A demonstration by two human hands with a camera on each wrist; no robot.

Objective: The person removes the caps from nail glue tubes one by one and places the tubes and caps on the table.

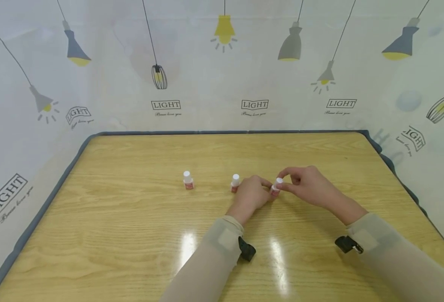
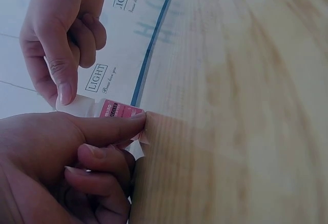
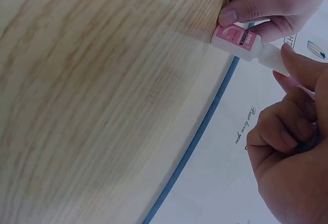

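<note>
A small white bottle with a pink label [image 3: 237, 38] stands on the table between both hands, right of centre in the head view. My left hand [image 1: 250, 193] pinches its body low down between thumb and fingers. The thumb and index finger of my right hand [image 1: 312, 186] grip the white cap [image 2: 76, 105] at its top. Just left of my left hand stands a second bottle [image 1: 235, 183] of the same kind, partly covered by that hand. Farther left, a third such bottle [image 1: 188, 180] stands upright by itself, white cap on.
The wooden table [image 1: 131, 235] has a dark blue-grey edging [image 1: 222, 132] along its back. Behind it hangs a pale wall covering [image 1: 207, 84] printed with lamps and lettering. Black straps [image 1: 246, 249] sit at the sleeves' cuffs.
</note>
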